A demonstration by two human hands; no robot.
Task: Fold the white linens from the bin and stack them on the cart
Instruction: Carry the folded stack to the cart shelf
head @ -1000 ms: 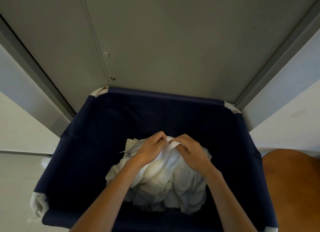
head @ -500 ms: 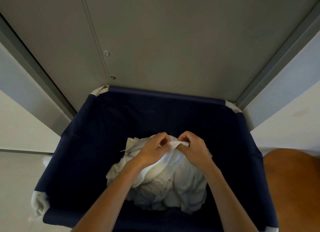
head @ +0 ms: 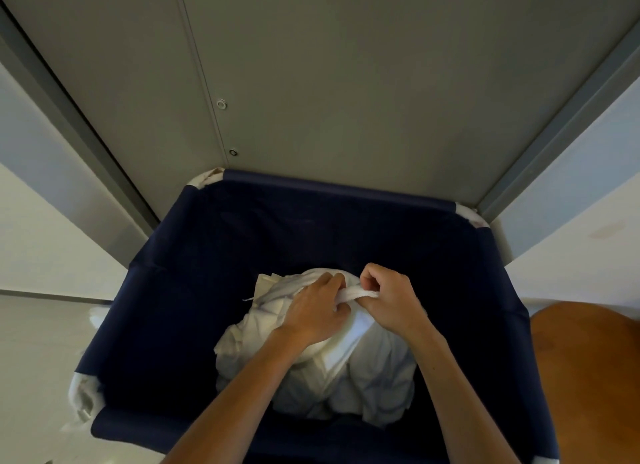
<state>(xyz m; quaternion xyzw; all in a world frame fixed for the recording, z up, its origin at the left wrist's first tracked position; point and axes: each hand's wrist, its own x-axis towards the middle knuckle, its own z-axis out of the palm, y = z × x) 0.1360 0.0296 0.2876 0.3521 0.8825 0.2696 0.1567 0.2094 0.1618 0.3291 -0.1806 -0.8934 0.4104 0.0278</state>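
You have both hands down in the navy fabric bin (head: 207, 255), on the white linens (head: 363, 377) heaped at its bottom. Your left hand (head: 315, 311) curls its fingers round a bunched fold, and your right hand (head: 388, 299) pinches the thick hem (head: 360, 293) stretched between the two. That grip looks meant to find an edge, so one piece can be drawn free of the tangle for folding. No cart shows. The bin stands against a grey metal panel (head: 346, 82), with pale floor (head: 34, 359) to your left and a rounded orange-brown surface (head: 588, 359), which I cannot identify, just beside its right wall
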